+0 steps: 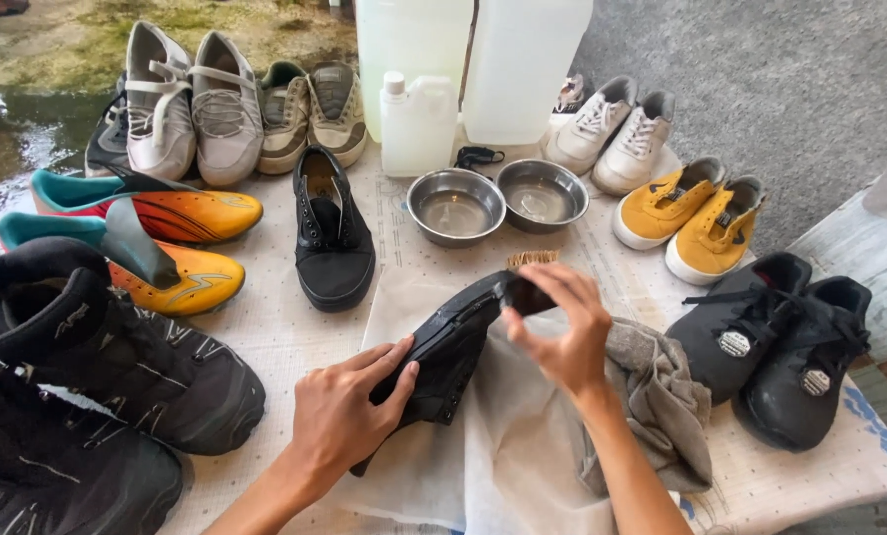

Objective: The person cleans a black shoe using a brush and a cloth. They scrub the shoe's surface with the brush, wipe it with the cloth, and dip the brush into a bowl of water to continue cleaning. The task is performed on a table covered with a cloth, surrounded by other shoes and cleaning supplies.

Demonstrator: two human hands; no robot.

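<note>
My left hand point(349, 411) grips a black shoe point(448, 352) by its side and holds it tilted over a white cloth point(493, 466) in the middle of the table. My right hand point(562, 327) holds a small brush point(531, 280) with light bristles against the toe end of that shoe. The brush's dark handle is partly hidden by my fingers. A grey rag point(662, 401) lies crumpled just right of my right wrist.
Two steel bowls point(455, 206) point(543, 193) stand behind the shoe, with white plastic jugs point(419, 124) beyond. Shoes ring the table: a black one point(332, 233), orange boots point(166, 213), big black boots point(97, 367), yellow sneakers point(696, 218), black sneakers point(776, 347), white pairs.
</note>
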